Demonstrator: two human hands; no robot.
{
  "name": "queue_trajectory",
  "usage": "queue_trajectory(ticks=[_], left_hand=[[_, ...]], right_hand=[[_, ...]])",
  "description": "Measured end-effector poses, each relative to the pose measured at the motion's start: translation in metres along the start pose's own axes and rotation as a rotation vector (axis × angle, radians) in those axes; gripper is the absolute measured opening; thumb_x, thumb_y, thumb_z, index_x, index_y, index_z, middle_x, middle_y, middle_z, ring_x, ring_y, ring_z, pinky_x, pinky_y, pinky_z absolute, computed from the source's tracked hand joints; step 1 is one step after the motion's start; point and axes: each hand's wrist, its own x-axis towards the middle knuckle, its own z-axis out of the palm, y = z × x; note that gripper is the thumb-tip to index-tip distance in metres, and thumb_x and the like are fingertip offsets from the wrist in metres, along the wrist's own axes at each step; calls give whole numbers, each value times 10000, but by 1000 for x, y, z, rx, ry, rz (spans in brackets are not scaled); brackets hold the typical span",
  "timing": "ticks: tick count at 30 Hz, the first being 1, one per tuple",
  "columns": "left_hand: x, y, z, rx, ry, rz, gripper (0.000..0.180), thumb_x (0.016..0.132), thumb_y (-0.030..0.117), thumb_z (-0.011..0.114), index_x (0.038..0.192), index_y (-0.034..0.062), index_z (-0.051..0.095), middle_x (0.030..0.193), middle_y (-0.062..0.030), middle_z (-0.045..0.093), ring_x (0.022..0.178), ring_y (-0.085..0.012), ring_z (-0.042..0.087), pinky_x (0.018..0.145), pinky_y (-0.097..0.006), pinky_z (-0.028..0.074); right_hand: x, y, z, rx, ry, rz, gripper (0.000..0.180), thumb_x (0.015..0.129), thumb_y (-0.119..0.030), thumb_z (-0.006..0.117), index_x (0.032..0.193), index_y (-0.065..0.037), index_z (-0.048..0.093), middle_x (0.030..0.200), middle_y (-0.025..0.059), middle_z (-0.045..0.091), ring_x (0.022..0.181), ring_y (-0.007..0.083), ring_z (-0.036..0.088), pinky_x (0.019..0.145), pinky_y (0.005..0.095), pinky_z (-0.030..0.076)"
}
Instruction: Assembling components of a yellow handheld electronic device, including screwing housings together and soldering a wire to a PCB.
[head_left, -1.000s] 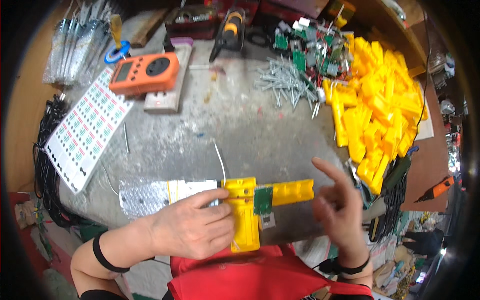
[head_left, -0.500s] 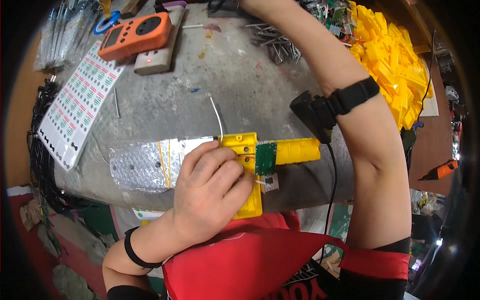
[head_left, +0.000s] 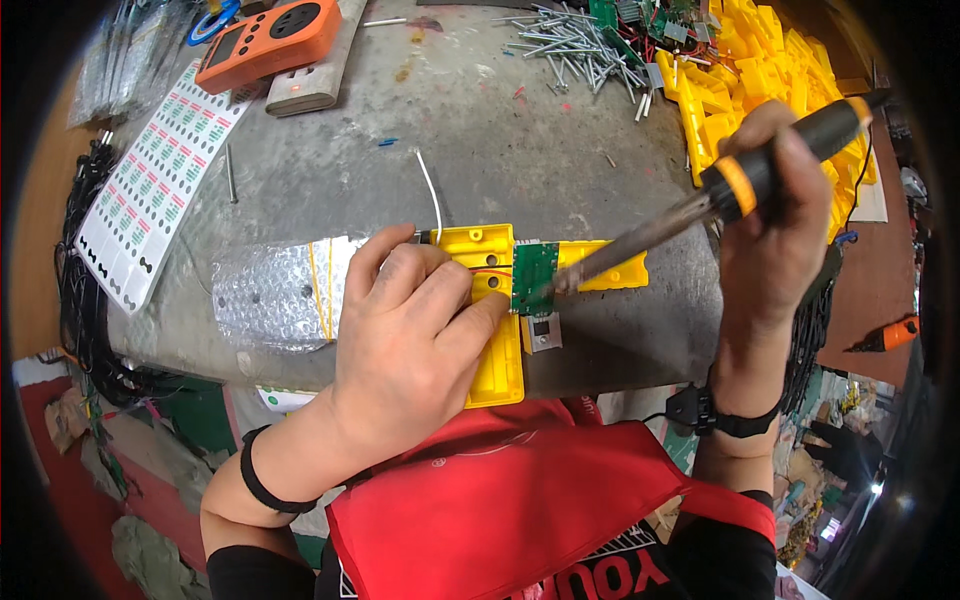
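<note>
My right hand (head_left: pixel 778 225) is wrapped round a soldering iron (head_left: pixel 722 188) with a black and yellow handle. Its metal shaft points down to the left, and the tip end is at the right edge of a small green circuit board (head_left: pixel 534 278); contact is not clear. Curled over the left part of a yellow plastic housing (head_left: pixel 494 372), my left hand (head_left: pixel 412 325) grips it beside the board. Red wires run from housing to board. A thin white wire (head_left: pixel 430 185) sticks up past my left fingers. Below the board sits a small silvery piece (head_left: pixel 544 334).
A bubble-wrapped pack (head_left: pixel 268 300) with yellow bands lies left of the housing. Further off are an orange meter (head_left: pixel 270 45) on a power strip (head_left: pixel 310 92), a sticker sheet (head_left: pixel 155 190), loose metal rods (head_left: pixel 590 45) and a heap of yellow housings (head_left: pixel 745 60). An orange-handled tool (head_left: pixel 890 335) lies far right.
My right hand has come back from the far edge of the bench, now holding the soldering iron by the circuit board. The left hand keeps its grip on the housing.
</note>
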Motion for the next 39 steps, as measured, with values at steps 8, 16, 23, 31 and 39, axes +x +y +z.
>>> queue_trajectory(ticks=[8, 16, 23, 31, 39], left_hand=[[2, 0, 1, 2, 34, 9, 220, 651, 73, 776, 859, 86, 704, 767, -46, 494, 846, -279, 533, 908, -507, 424], [2, -3, 1, -10, 33, 10, 207, 653, 73, 776, 845, 91, 700, 764, -45, 487, 835, -275, 526, 897, -509, 428], [1, -1, 2, -18, 40, -6, 198, 661, 74, 775, 842, 101, 700, 766, -42, 481, 829, -273, 523, 924, -510, 421], [2, -1, 2, -7, 35, 0, 196, 663, 79, 778, 841, 106, 698, 767, -39, 482, 829, -272, 523, 933, -510, 415], [2, -1, 2, -3, 32, -3, 185, 670, 78, 773, 835, 113, 698, 767, -31, 488, 843, -265, 525, 941, -507, 413]], right_hand=[[-12, 24, 13, 38, 95, 301, 300, 918, -308, 539, 841, -29, 617, 670, -19, 469, 527, 36, 354, 476, 209, 259], [-12, 29, 14, 6, 107, 328, 302, 908, -333, 567, 852, -41, 618, 678, -27, 486, 533, 35, 360, 488, 206, 266], [-12, 29, 18, 1, 139, 383, 288, 926, -341, 586, 871, -60, 607, 714, -29, 507, 556, 32, 383, 493, 200, 281], [-13, 30, 17, 27, 109, 369, 262, 938, -323, 587, 874, -69, 595, 718, -32, 506, 562, 29, 389, 493, 197, 281], [-13, 31, 18, 67, 130, 368, 250, 939, -318, 586, 875, -77, 591, 722, -39, 502, 559, 24, 374, 491, 196, 275]])
